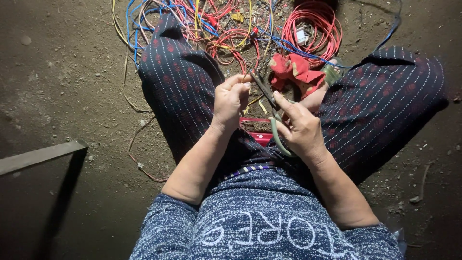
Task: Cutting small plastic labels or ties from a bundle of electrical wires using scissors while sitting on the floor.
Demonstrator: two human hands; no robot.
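Green-handled pliers (269,103), dark jaws at a thin wire (246,77)

Your right hand (301,130) covers most of the green-handled scissors (275,132). Whatever your left hand (231,101) pinches is too thin to identify. At top centre, the tangled red, blue and yellow wires (231,24) run past the frame's edge.

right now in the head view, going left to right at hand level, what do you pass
grey bar on the dirt floor → left hand pinching a thin wire → scissors → right hand gripping the green scissor handles
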